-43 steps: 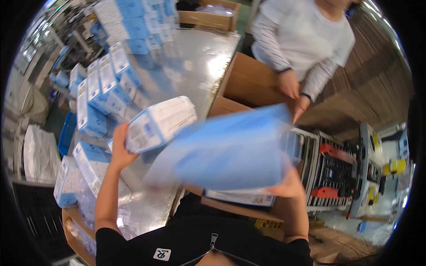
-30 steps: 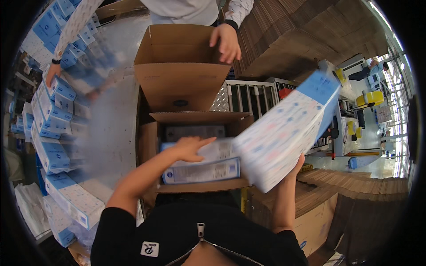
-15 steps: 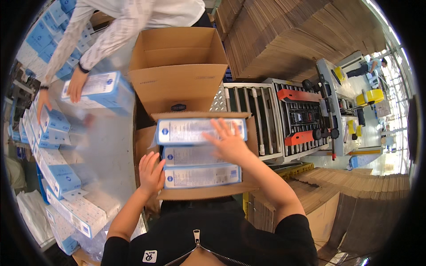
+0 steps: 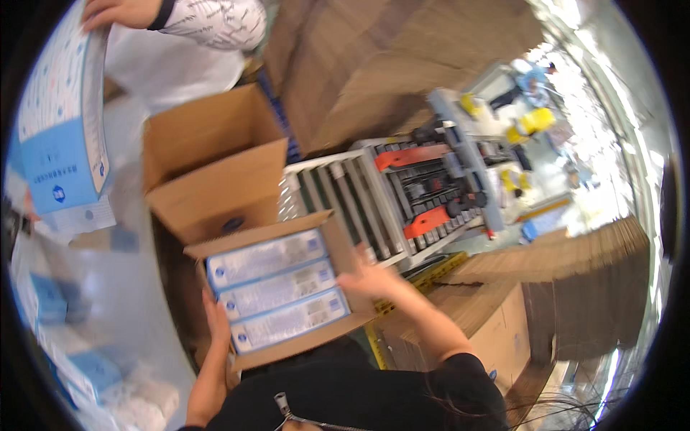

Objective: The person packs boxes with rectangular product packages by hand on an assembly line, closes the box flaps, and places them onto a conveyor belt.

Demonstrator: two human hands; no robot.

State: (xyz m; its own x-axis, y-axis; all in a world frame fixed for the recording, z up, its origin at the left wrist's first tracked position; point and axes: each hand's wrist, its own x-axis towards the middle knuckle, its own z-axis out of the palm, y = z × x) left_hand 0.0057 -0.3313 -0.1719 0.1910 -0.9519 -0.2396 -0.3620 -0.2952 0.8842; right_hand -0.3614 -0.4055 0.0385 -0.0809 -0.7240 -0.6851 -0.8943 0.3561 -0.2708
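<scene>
An open cardboard carton (image 4: 284, 353) sits in front of me with three white-and-blue boxes (image 4: 277, 291) side by side in it. My left hand (image 4: 217, 322) is at the carton's left wall, its fingers up along the edge. At the right wall, my right hand (image 4: 370, 276) grips the rim, its thumb towards the inside; the picture is somewhat blurred there. Both hands hold the carton between them, and neither holds a box.
Beyond it stands a second open carton (image 4: 215, 144). At the upper left a co-worker's hand (image 4: 126, 11) holds a large blue-and-white box (image 4: 61, 136) over the grey table (image 4: 122, 287). A roller conveyor (image 4: 345, 208) and stacked flat cardboard (image 4: 582, 287) lie to the right.
My right hand has moved off the boxes to the carton's right wall. The far box has sunk level with the other two. The view has turned, and the co-worker has lifted a box nearer.
</scene>
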